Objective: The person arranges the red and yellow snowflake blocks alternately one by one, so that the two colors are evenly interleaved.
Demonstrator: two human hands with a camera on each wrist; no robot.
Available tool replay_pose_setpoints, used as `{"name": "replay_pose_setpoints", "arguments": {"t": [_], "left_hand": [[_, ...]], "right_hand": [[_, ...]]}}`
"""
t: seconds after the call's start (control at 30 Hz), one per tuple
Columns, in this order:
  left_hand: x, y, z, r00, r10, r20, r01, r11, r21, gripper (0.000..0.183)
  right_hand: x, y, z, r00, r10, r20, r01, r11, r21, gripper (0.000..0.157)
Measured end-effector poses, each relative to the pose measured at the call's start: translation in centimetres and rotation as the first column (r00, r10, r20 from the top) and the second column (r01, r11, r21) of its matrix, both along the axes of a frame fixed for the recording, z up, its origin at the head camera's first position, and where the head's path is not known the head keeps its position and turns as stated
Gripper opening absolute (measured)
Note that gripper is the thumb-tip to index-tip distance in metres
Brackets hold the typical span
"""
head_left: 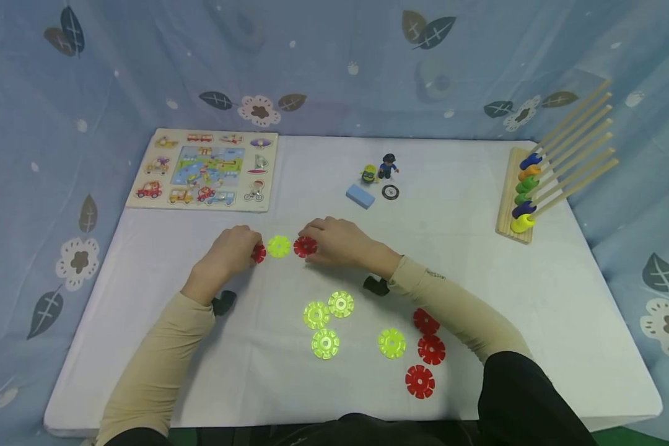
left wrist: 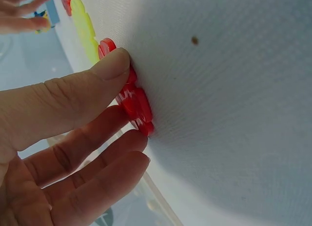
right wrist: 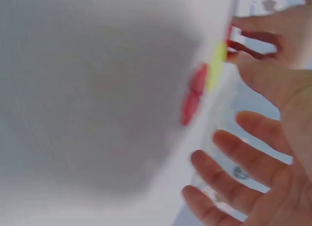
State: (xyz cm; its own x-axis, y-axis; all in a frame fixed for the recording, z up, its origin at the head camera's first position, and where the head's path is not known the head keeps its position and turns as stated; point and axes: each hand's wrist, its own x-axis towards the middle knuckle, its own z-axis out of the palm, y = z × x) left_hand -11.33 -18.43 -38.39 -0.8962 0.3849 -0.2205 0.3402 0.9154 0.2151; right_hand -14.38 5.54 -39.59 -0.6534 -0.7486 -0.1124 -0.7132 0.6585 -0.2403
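My left hand (head_left: 231, 249) pinches a red notched plastic disc (head_left: 259, 253) at the left end of a row, thumb (left wrist: 113, 65) on one side and fingertips at the other. Beside it in the row lies a yellow-green notched disc (head_left: 279, 246), followed by a second red disc (head_left: 305, 246) at the right end. My right hand (head_left: 337, 241) is at that right-hand disc, overlapping its edge in the head view. In the right wrist view, its fingers (right wrist: 243, 150) are spread and relaxed, and a gap shows between them and the red disc (right wrist: 194, 95).
Several yellow-green discs (head_left: 325, 344) and red discs (head_left: 420, 381) lie nearer the body. Behind the row are a blue block (head_left: 360, 196), a black ring (head_left: 390, 192) and two toy figures (head_left: 388, 166). A picture puzzle board (head_left: 201, 201) sits back left, a pegged wooden stand (head_left: 507, 210) right.
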Motion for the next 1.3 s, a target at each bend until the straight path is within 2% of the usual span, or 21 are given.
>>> {"name": "replay_pose_setpoints", "arguments": {"t": [0.23, 0.37, 0.5, 0.63, 0.8, 0.9, 1.03, 1.3], "left_hand": [[0.1, -0.1, -0.1, 1.000, 0.009, 0.001, -0.009, 1.000, 0.001, 0.020], [0.1, 0.0, -0.1, 1.000, 0.011, -0.007, -0.011, 1.000, 0.006, 0.020], [0.1, 0.1, -0.1, 1.000, 0.007, -0.010, -0.007, 1.000, 0.006, 0.021], [0.1, 0.1, -0.1, 1.000, 0.005, -0.010, -0.005, 1.000, 0.002, 0.022], [0.2, 0.1, 0.0, 1.000, 0.005, -0.011, -0.005, 1.000, 0.000, 0.020], [0.2, 0.1, 0.0, 1.000, 0.010, -0.020, -0.010, 1.000, 0.000, 0.019], [0.3, 0.2, 0.1, 0.999, 0.014, -0.031, -0.014, 1.000, 0.000, 0.020], [0.4, 0.2, 0.0, 1.000, 0.018, -0.021, -0.018, 1.000, -0.003, 0.021]], "right_hand": [[0.4, 2.8, 2.3, 0.999, -0.016, 0.037, 0.015, 0.999, 0.043, 0.051], [0.8, 4.7, 2.6, 0.998, -0.033, 0.053, 0.030, 0.998, 0.062, 0.050], [1.8, 7.0, 2.7, 0.994, -0.043, 0.104, 0.038, 0.998, 0.055, 0.049], [3.4, 9.6, 2.3, 0.984, -0.036, 0.172, 0.027, 0.998, 0.053, 0.048], [6.4, 12.3, 1.7, 0.973, 0.040, 0.226, -0.057, 0.996, 0.073, 0.046], [8.3, 13.3, 1.4, 0.968, 0.110, 0.224, -0.126, 0.990, 0.057, 0.048], [10.5, 13.7, 1.2, 0.969, 0.171, 0.176, -0.181, 0.982, 0.046, 0.052], [13.0, 13.4, 0.9, 0.973, 0.191, 0.131, -0.201, 0.977, 0.072, 0.052]]}}
